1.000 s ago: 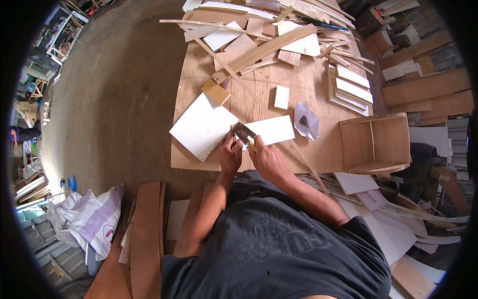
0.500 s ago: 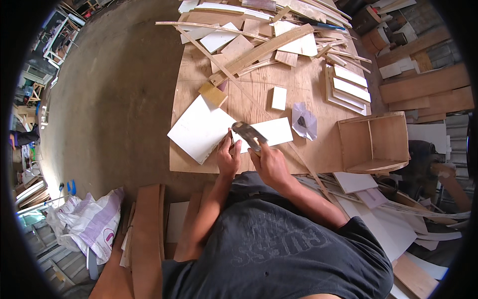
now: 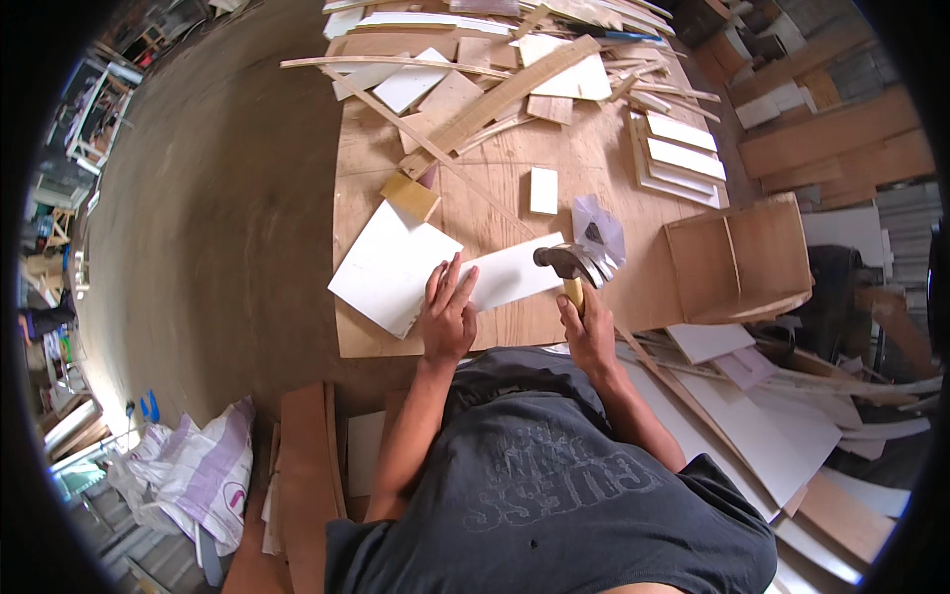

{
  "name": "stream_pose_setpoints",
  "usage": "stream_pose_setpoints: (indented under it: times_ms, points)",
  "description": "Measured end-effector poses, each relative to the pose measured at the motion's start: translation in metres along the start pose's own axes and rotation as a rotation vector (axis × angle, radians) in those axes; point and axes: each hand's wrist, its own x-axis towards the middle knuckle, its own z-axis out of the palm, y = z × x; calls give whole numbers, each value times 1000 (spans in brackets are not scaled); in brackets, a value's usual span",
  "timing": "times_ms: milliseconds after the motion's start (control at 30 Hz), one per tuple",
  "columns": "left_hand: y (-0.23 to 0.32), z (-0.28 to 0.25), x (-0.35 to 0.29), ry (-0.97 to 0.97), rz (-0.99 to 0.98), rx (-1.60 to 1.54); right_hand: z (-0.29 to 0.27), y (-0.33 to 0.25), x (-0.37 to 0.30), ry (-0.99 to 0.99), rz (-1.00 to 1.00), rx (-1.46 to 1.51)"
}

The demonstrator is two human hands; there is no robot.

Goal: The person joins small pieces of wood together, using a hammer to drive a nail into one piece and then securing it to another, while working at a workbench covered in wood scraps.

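Observation:
My right hand grips the wooden handle of a claw hammer, its metal head raised just above the right end of a white rectangular board. My left hand lies flat with fingers spread on the plywood table, pressing the left end of that white board. A larger white square panel lies just left of my left hand. A small clear plastic bag with dark bits sits beyond the hammer head.
Wood strips, offcuts and white panels crowd the table's far half. A stack of white boards lies at the right. An open wooden box stands at the right edge. Boards and bags litter the floor around me.
My right hand has shifted right and lifted the hammer clear to the board's right end. My left hand has flattened onto the board.

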Motion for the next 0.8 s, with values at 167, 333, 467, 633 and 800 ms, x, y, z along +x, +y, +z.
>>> stream_pose_setpoints:
  times_ms: [167,333,467,633,800]
  points:
    - [15,4,7,-28,-27,132,0,19,-6,47,48,37]
    - [28,13,15,6,-106,70,-16,35,5,36,65,88]
    - [35,21,14,163,-273,-142,-40,55,18,54,103,86]
    - [55,14,21,392,-646,-1083,-84,92,45,168,21,-130]
    - [82,14,30,447,-622,-1594,-122,167,70,166,-95,-413]
